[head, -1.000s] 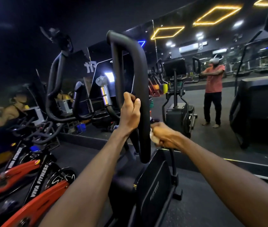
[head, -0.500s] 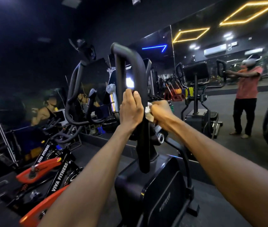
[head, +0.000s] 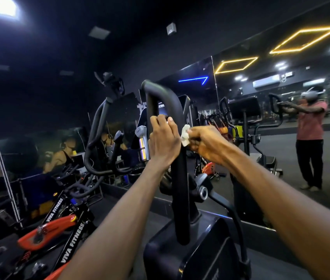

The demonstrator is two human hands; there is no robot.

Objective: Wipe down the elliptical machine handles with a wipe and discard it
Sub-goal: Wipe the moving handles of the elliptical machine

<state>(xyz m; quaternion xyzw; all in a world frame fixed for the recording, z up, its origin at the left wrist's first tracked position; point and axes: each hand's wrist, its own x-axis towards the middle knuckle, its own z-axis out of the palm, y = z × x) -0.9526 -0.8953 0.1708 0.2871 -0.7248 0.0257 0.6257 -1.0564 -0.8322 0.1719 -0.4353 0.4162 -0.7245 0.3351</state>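
Observation:
A black looped elliptical handle (head: 175,104) rises in the middle of the head view from the machine's dark body (head: 190,251). My left hand (head: 163,140) grips the handle's upright bar just below the top bend. My right hand (head: 204,143) pinches a small crumpled white wipe (head: 185,135) against the right side of the same bar, level with my left hand. A second black handle (head: 97,136) curves up further left, untouched.
Red and black spin bikes (head: 59,229) crowd the lower left floor. A wall mirror (head: 281,118) straight ahead reflects a person in a red shirt and more machines. The console (head: 142,142) sits just behind the handle. Dark floor opens to the lower right.
My right hand has slid the wipe up the bar from well below my left hand to level with it. The camera tilted upward, showing more ceiling.

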